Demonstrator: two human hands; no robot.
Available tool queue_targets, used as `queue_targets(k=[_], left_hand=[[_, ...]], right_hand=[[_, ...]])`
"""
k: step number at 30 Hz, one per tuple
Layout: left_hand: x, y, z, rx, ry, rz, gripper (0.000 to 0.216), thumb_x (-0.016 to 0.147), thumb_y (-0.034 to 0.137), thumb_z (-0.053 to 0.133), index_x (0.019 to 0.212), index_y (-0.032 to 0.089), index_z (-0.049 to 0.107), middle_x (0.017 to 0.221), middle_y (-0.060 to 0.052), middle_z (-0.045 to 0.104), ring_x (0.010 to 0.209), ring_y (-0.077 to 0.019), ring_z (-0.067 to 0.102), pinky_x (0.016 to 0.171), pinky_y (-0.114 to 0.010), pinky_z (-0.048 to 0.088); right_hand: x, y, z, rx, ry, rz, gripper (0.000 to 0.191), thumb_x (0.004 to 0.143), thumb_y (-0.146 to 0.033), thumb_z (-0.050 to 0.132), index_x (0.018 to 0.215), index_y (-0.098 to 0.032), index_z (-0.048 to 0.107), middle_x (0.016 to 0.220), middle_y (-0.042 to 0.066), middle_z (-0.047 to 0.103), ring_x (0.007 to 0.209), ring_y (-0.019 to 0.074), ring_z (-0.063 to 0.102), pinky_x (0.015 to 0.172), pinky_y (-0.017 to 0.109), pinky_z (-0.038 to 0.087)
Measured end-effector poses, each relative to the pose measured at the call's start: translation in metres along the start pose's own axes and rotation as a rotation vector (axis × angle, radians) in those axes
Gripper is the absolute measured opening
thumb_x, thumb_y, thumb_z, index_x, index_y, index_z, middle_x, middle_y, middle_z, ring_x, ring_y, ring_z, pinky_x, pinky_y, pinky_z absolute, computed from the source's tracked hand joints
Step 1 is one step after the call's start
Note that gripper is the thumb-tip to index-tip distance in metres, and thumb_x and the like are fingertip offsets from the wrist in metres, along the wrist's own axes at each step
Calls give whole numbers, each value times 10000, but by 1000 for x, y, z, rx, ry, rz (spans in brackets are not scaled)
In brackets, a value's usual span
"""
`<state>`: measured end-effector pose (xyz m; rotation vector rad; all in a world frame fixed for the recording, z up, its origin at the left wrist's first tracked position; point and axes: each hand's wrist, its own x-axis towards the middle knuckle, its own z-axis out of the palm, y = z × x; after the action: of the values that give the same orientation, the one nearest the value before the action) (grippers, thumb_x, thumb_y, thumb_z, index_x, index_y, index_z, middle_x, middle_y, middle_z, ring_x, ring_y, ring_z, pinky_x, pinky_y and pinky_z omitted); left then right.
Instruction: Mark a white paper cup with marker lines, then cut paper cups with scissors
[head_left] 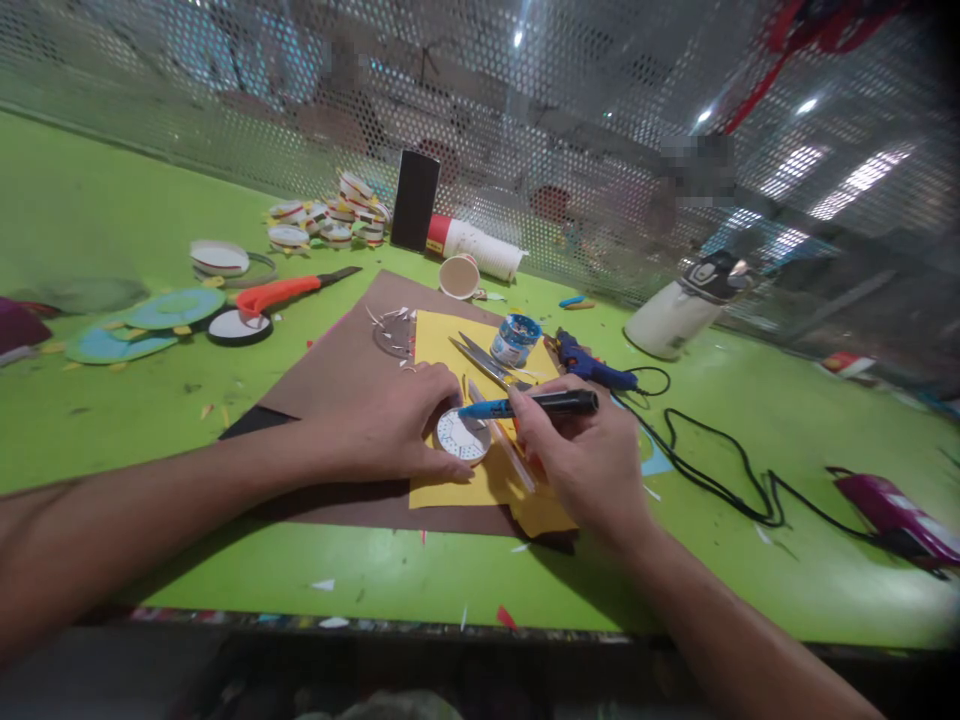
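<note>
My left hand (405, 425) grips the rim of a small white paper disc (461, 437), its thumb and fingers curled around the left side. Lines and dots are drawn on the disc's face. In my right hand (581, 450) is a blue marker pen (491, 408) with a black rear end, its tip touching or just over the disc's upper edge. Beneath lies a yellow sheet (439, 495) on a larger brown sheet (345, 340). Scissors (484, 360) and a clear stick (514, 455) lie beside the disc, partly hidden by my right hand.
A blue-stained jar (515, 338), a blue glue gun (592, 365) with its black cord, and a white jug (679, 315) stand or lie to the right. Behind are stacked paper cups (480, 248), a dark phone-like slab (415, 200) and several small drums (330, 220). An orange-handled cutter (277, 293) lies left.
</note>
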<state>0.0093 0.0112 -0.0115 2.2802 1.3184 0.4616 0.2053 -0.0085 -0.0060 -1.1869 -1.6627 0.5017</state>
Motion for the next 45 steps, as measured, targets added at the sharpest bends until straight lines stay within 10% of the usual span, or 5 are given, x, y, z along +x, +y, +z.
queue_targets(k=[6,20,45], left_hand=[[-2,-3,0,-9,7,23,463,700,510,763,915,190,509,945,-50,582,815,-222,527,666,-321,393],[-2,1,-1,-18,5,-3,435,704,511,745,892,186,525,911,-54,585,777,-222,527,638,-329,394],[-1,-1,0,-38,12,15,450,679,493,764,927,179,558,928,-49,589,821,-235,544,664,-330,399]], right_hand=[[-5,-11,-8,-19,217,-98,174,832,-312,691,725,-182,645,600,-7,635,514,131,602,479,249,478],[2,-6,-16,181,-176,34,111,838,-287,716,902,-208,759,657,-23,658,604,112,611,612,242,523],[-2,-8,-3,82,-167,-43,83,861,-258,664,836,-179,663,671,-19,665,516,97,605,478,198,517]])
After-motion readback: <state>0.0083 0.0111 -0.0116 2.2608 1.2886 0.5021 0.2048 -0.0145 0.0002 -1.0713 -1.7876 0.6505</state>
